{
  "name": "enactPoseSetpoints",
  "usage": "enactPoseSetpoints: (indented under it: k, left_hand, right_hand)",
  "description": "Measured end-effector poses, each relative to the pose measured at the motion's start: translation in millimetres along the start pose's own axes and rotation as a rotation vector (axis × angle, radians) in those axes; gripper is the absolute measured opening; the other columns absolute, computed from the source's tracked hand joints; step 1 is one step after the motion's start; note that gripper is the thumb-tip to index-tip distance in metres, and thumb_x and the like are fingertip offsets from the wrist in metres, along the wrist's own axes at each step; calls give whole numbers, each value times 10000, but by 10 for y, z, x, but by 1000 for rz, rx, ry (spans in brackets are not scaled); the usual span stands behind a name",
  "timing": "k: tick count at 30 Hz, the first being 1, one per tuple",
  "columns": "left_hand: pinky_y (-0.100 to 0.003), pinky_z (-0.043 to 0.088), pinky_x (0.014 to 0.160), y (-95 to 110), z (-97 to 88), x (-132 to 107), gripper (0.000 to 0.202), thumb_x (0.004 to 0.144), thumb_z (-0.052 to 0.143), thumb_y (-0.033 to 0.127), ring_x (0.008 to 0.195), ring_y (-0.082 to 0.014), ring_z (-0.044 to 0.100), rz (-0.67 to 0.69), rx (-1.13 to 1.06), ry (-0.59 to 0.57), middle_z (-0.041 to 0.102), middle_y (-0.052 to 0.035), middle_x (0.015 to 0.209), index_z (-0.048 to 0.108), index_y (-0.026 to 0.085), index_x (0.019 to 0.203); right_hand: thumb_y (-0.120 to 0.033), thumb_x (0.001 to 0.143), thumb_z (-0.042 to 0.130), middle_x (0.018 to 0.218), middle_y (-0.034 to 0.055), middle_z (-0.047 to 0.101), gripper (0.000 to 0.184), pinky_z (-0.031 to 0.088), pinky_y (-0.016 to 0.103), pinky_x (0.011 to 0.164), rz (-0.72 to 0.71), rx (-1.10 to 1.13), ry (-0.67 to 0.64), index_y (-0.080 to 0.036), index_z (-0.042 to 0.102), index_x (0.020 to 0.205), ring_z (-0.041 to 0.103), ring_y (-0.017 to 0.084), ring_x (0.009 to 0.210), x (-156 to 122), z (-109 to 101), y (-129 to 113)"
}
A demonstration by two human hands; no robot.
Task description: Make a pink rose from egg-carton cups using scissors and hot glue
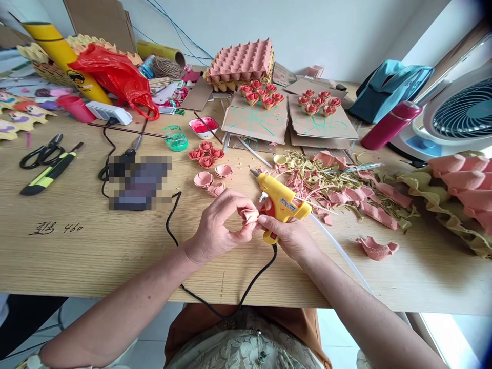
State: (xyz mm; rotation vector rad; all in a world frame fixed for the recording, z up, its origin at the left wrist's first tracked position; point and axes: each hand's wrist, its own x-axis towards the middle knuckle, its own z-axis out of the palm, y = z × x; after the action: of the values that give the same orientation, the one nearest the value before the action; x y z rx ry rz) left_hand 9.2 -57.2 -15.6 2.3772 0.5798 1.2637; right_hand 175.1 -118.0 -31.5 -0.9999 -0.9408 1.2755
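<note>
Between the fingers of my left hand [221, 225] is a small pink flower [249, 215] of egg-carton card. My right hand [288, 233] is closed around a yellow hot glue gun [282, 200], whose nozzle points up and left; its thumb and fingertips also meet the flower's right side. A white glue stick [340, 249] trails behind the gun. Just beyond my left hand sit several plain pink flowers [203, 179], with red-painted flowers [206, 162] behind them.
Pink and tan carton scraps [319, 184] are heaped right of centre. Red flowers stand on cardboard sheets [255, 120] at the back. Scissors [42, 154], a utility knife [54, 171], a bowl of red paint [203, 127] and a fan [461, 113] are around. The gun's black cord [257, 277] loops over the front edge.
</note>
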Motion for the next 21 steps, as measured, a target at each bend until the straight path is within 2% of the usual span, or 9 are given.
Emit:
enactPoseSetpoints:
  k: [8, 16, 21]
  left_hand:
    - [-332, 542, 788, 3, 1, 0, 167, 790, 626, 128, 763, -167, 598, 16, -1, -3, 640, -6, 824, 575, 235, 908]
    - [-323, 527, 787, 25, -8, 19, 184, 790, 629, 98, 757, -158, 595, 55, -2, 2, 619, -1, 825, 558, 230, 898]
    - [-308, 514, 777, 29, -14, 20, 183, 791, 627, 80, 760, -152, 592, 66, -2, 3, 610, 0, 815, 556, 221, 883]
  right_hand:
    - [-481, 695, 840, 858, -16, 649, 438, 558, 322, 670, 9, 3, -26, -266, 497, 863, 648, 164, 729, -12, -16, 20]
    - [-465, 707, 834, 845, -11, 646, 390, 514, 279, 605, 0, -27, -25, -258, 539, 856, 609, 148, 688, -11, -46, 50]
    - [-445, 684, 863, 842, -18, 659, 398, 515, 280, 610, 14, 40, -26, -257, 548, 839, 612, 146, 685, -13, -32, 42]
